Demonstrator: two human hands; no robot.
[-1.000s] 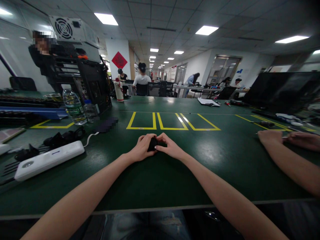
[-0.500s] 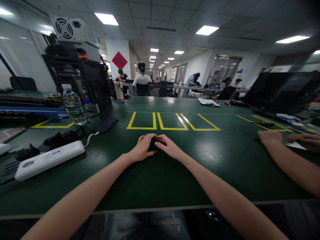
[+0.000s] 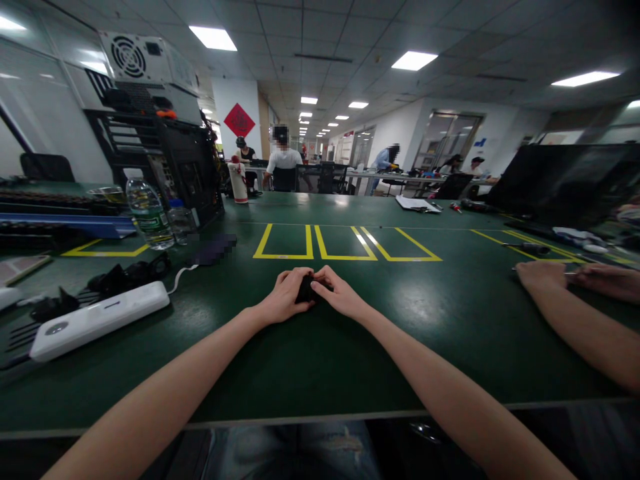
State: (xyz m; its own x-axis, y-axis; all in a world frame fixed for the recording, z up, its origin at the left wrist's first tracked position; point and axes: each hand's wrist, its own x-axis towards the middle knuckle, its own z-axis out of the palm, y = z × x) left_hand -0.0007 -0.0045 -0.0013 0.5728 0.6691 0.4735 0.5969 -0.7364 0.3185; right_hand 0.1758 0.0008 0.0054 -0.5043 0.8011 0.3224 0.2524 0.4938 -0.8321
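Observation:
Both my hands rest on the green table [image 3: 320,360], meeting just in front of three yellow outlined boxes [image 3: 345,243]. My left hand [image 3: 284,295] and my right hand [image 3: 341,294] are curled around a small black object [image 3: 305,289] held between them. Only a dark sliver of it shows between the fingers, so its shape stays unclear.
A white power strip [image 3: 95,320] with black cables lies at the left, with water bottles [image 3: 148,212] and a black rack [image 3: 165,153] behind. A co-worker's arms [image 3: 575,313] rest at the right by a dark monitor [image 3: 565,180]. People sit at far desks.
My hands have stayed in place with slight finger shifts on the black object. The co-worker's hands at the right moved a little. A person at the far left rack has gone from view.

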